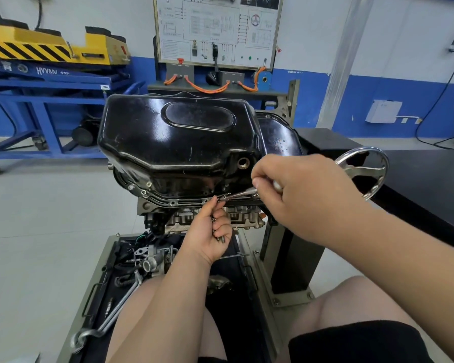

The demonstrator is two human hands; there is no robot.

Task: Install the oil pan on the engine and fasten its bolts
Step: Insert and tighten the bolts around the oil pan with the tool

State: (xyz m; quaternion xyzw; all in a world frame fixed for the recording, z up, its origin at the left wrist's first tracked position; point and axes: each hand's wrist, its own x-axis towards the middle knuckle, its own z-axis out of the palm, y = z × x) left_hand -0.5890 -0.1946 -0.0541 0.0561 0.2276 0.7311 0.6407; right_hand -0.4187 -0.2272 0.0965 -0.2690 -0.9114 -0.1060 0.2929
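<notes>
Right hand (307, 195) grips the driver (240, 194); left hand (207, 234) pinches a bolt (219, 198) at the oil pan (178, 142) flange.

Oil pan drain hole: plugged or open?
Open: the drain hole in the oil pan shows a bare ring and dark bore, no plug.

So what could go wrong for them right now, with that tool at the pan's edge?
The left hand pinches at the tool tip while also cupping spare bolts; those could slip into the cluttered tray below. The tool, held by the right hand, seems to meet the oil pan flange at a slant, so a bolt might start crooked.
</notes>
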